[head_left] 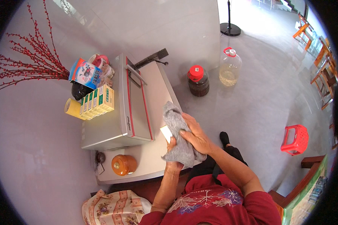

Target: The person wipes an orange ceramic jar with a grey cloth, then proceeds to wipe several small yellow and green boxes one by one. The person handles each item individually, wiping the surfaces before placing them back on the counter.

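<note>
The left hand [171,144] is largely concealed by the grey cloth [179,138]; the thumb shows, the other fingers cannot be verified. Fingertips of the right hand [197,137] are hidden behind the same cloth. The white object [165,132] is partly covered; its kind and full shape cannot be determined. Contents of the clear bag [107,72] and the red-lidded jar [199,88] are unidentifiable. The top edge cuts off the pole stand [230,29]; the lower edge cuts off the floral fabric [110,210].
</note>
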A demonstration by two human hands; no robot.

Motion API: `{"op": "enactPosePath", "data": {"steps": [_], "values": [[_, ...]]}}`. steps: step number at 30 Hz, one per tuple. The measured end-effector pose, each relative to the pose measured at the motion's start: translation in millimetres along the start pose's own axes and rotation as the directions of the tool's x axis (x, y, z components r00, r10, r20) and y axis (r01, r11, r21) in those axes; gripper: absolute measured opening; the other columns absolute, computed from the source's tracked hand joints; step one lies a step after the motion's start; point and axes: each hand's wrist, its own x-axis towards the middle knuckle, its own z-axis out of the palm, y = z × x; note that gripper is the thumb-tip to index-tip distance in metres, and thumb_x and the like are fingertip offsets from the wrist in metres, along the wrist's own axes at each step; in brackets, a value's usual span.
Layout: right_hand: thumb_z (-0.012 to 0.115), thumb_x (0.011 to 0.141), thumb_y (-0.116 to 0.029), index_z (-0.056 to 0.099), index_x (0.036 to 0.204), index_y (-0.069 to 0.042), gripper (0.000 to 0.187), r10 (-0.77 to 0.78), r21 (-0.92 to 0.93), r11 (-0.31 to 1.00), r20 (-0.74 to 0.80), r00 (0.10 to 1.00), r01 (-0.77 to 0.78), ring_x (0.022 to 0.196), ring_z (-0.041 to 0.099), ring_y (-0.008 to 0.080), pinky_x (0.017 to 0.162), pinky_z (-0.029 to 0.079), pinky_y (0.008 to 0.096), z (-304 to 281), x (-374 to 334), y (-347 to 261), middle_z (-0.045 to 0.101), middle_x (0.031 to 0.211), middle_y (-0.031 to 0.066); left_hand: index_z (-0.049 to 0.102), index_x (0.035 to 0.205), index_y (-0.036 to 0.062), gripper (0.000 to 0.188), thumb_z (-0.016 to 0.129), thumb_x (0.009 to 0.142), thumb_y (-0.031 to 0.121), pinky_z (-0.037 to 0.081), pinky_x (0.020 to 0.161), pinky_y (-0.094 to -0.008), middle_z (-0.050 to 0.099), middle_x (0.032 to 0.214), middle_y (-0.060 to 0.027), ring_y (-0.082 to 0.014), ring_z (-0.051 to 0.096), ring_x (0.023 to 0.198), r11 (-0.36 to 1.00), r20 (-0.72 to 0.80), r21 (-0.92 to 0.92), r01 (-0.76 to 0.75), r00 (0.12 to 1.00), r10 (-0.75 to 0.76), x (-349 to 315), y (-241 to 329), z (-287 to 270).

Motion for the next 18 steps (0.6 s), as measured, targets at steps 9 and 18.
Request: {"op": "enactPosePath", "data": {"steps": [9,18], "values": [[0.057,0.075,-0.01,0.054,0.115,-0.004,0.041,-0.023,-0.123,0.992,0.132,0.991,0.039,0.123,0.039,0.0299,0.095,0.031,0.0407,-7,-17,-11,0.042,0.133,0.0136,0.042,0.129,0.0094,0.053,0.041,0.092,0.047,0.044,0.092,-0.0359,0.054,0.119,-0.0076,-0.0217,0.053,0.107,0.999,-0.127,0.017,0.035,0.991,-0.033,1,7,1],[0.059,0.072,-0.009,0.05,0.119,-0.005,0.047,-0.08,-0.158,0.982,0.168,0.982,0.107,0.129,0.033,0.028,0.097,0.027,0.041,-9,-24,-40,0.04,0.134,0.0112,0.042,0.128,0.0083,0.054,0.045,0.09,0.047,0.044,0.094,-0.0373,0.05,0.122,-0.011,-0.0234,0.05,0.111,0.993,-0.026,0.117,-0.01,1.0,0.013,-1,1,-1]]}}
